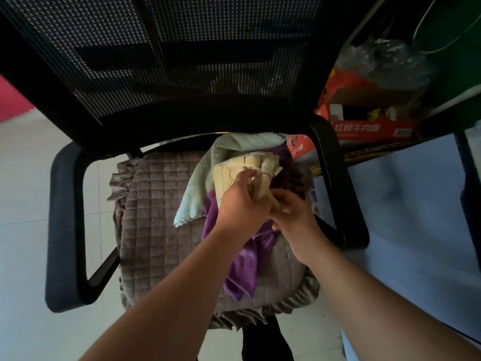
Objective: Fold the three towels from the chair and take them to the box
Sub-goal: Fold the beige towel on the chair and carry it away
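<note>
Where the two hands meet over the right half of the chair seat (156, 217), much is covered: the near end of the cream towel (234, 168) is lost behind the left hand (240, 209) and the right hand (294, 220), and the fingers of each are closed on it, though how many of them grip cannot be told. That towel is bunched rather than flat, with thin red stitching seen on it; its long axis is judged to run from the hands away toward the far right, the far end being rolled into folds. Beneath it a pale green towel (197, 194) is laid with its long axis from near left to far right, its far part hidden under the cream one. A purple towel (244, 267) is seen lowest, trailing toward the near edge of the seat, its upper part concealed by both hands. The seat is covered by a quilted brown cushion. To the far right, a red printed box (369, 127) is partly blocked by the chair's right armrest (338, 183), and its contents cannot be made out in the dimness.
</note>
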